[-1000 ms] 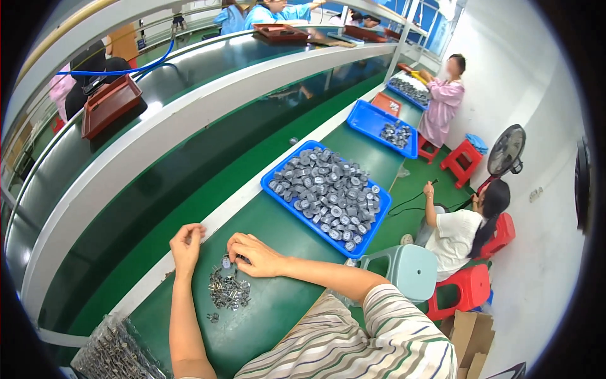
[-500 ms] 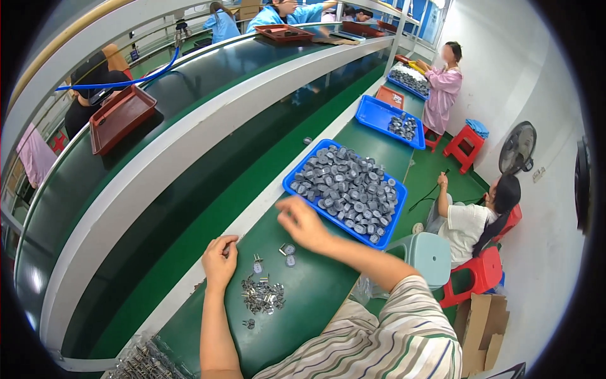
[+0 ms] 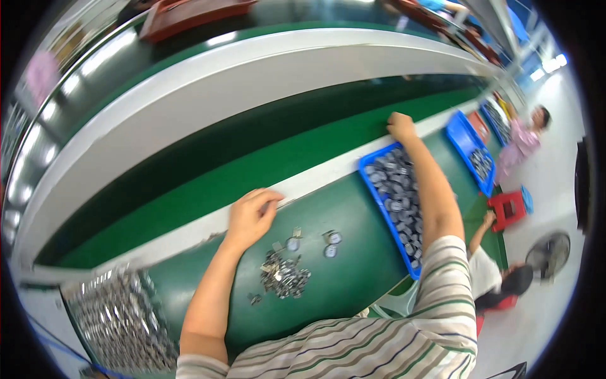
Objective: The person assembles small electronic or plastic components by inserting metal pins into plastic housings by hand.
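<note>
My left hand (image 3: pixel 254 218) hangs over the near bench's white far edge, its fingers curled with the tips together; anything inside is hidden. My right hand (image 3: pixel 402 126) reaches past the far end of a blue tray (image 3: pixel 386 218) heaped with round grey plastic parts (image 3: pixel 396 189). Its fingers are bent closed over the white ledge, and I cannot make out what they hold. Between my arms lies a pile of small metal pieces (image 3: pixel 284 276). Beside the pile are a few round grey parts (image 3: pixel 331 251) with metal pieces next to them.
A clear plastic bag of metal pieces (image 3: pixel 123 319) lies at the bench's left end. Farther right stand another blue tray (image 3: pixel 464 148), a red stool (image 3: pixel 507 211) and a fan (image 3: pixel 548 256). A person in pink (image 3: pixel 519 142) works there. A raised conveyor with a red tray (image 3: pixel 196 16) runs opposite.
My right hand has moved from the tray's near side to beyond its far end. The view has turned, shifting the bench and trays; the left hand stays by the edge.
</note>
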The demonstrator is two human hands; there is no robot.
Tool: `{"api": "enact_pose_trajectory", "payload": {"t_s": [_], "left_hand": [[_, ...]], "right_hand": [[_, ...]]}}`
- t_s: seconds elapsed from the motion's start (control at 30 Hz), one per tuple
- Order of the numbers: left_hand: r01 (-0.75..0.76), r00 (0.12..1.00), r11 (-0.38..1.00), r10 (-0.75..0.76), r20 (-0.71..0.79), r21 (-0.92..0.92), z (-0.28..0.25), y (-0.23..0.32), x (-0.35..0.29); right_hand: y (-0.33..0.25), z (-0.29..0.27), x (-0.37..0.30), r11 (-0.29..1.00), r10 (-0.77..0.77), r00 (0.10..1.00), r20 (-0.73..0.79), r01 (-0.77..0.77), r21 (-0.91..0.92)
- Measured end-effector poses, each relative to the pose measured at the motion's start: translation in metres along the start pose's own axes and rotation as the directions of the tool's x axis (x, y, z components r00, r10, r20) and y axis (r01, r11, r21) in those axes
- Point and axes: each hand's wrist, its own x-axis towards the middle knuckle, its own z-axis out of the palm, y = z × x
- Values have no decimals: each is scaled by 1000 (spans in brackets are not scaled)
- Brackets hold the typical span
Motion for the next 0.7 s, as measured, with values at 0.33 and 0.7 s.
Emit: {"api": "enact_pose_trajectory", "payload": {"t_s": [0.33,0.7], "left_hand": [[45,998,999,-44,-37,21,-6,-13,-27],[116,981,927,-163,-106,-356,1,-15,4]], "right_hand": [[-178,-32,-75,759,-203,950,-237,306,575],[-284,-37,-273,733,-432,898,-85,405,547]]}}
